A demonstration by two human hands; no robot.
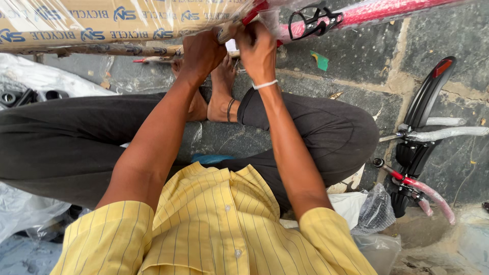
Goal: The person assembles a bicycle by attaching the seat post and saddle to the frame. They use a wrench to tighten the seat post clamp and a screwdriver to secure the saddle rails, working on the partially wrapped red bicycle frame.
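Grey stone floor (356,56) below me. I see my left hand (201,53) and right hand (258,51), both clenched on the red bicycle frame (377,10) ahead; cardboard wrap (102,20) and plastic mostly remain on it.

Dark grey stone slab floor (356,56) with pale sandy joints, lit by even daylight.
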